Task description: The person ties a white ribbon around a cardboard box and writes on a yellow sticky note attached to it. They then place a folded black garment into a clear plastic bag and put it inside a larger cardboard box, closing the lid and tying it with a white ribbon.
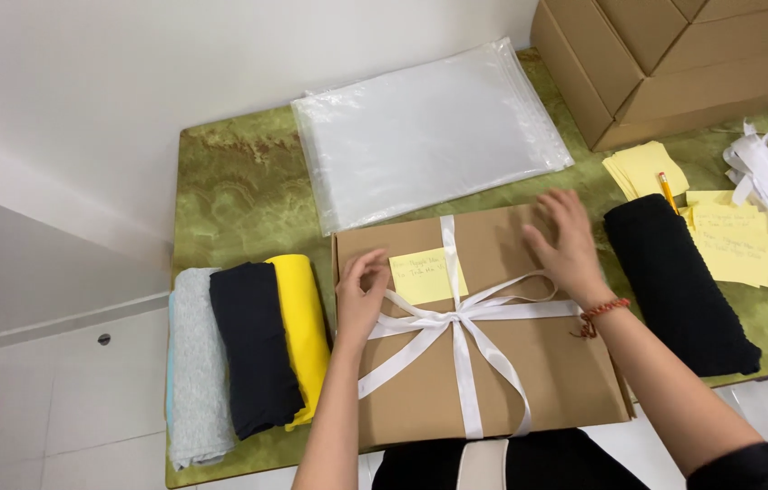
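1. The brown flat box (484, 336) lies on the green table (229, 181), at the near edge just in front of the person. A white ribbon (461, 318) crosses it and is tied in a bow at its middle; a yellow note (426, 275) sits on the lid, left of the upright ribbon band.
2. The left hand (361, 295) rests on the box's left side, fingers curled at the note's edge, gripping nothing. It seems to keep the box steady.
3. The right hand (567, 240) lies flat and open on the box's upper right part, pressing the lid.
4. Left of the box lie folded grey, black and yellow cloths (248, 354); right of it, a dark rolled cloth (679, 286).
5. Behind the box lies a clear plastic bag (429, 136).
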